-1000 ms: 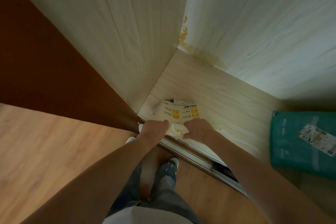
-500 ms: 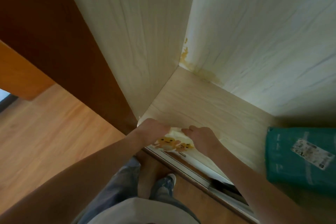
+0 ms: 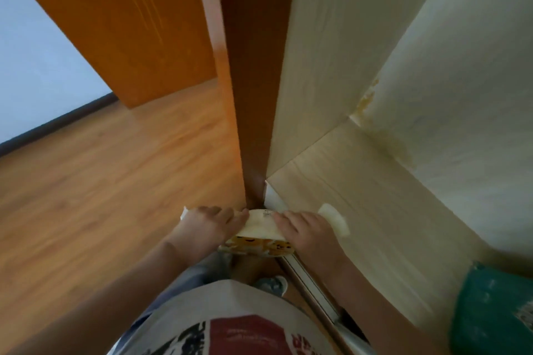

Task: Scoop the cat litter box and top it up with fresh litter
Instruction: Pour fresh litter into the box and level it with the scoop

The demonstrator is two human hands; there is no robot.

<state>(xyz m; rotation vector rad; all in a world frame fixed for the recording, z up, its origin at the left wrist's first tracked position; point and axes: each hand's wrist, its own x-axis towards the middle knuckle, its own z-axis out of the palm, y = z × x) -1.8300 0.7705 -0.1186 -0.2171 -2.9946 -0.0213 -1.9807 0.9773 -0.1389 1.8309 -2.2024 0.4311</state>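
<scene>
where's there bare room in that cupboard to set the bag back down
The pale cupboard floor is bare from the back corner out to the front rail, left of the teal package. It is tight only at the front left corner, where the left hand and right hand grip the cream bag.

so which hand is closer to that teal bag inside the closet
Right. The right hand grips the cream bag on the side toward the teal bag; the left hand grips its far end.
</scene>
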